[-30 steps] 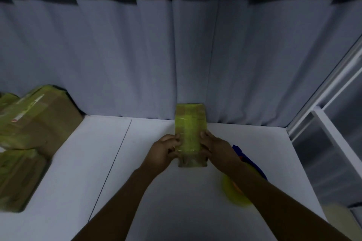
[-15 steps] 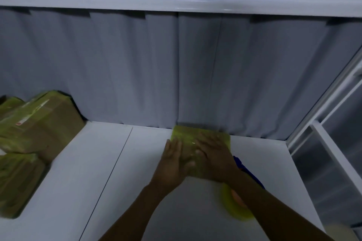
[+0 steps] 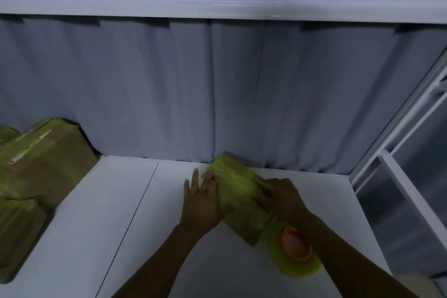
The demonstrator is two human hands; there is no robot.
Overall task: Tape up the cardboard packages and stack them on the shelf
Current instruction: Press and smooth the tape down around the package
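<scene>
A small cardboard package (image 3: 238,191), wrapped largely in yellow-green tape, is being held flat on the white shelf board (image 3: 135,213), lying diagonally with its far end close to the grey curtain (image 3: 217,94) at the back. The left hand (image 3: 205,201) is being laid over the package's left edge with the fingers spread and extended, the palm pressing down rather than gripping. The right hand (image 3: 281,197) is being kept on the package's right edge with the fingers curled over it; whether the edge is being pinched or only pressed cannot be told.

A roll of yellow-green tape (image 3: 294,250) with an orange core is lying on the shelf board just beside the package's near end, partly under the right forearm.

At the far left, a stack of taped cardboard packages (image 3: 41,164) is being carried by the same shelf board, well apart from the hands, the upper ones resting on a lower one nearer the front edge. A white shelf rail (image 3: 217,3) is crossing the view above, and a white metal frame upright (image 3: 399,128) is standing at the right.
</scene>
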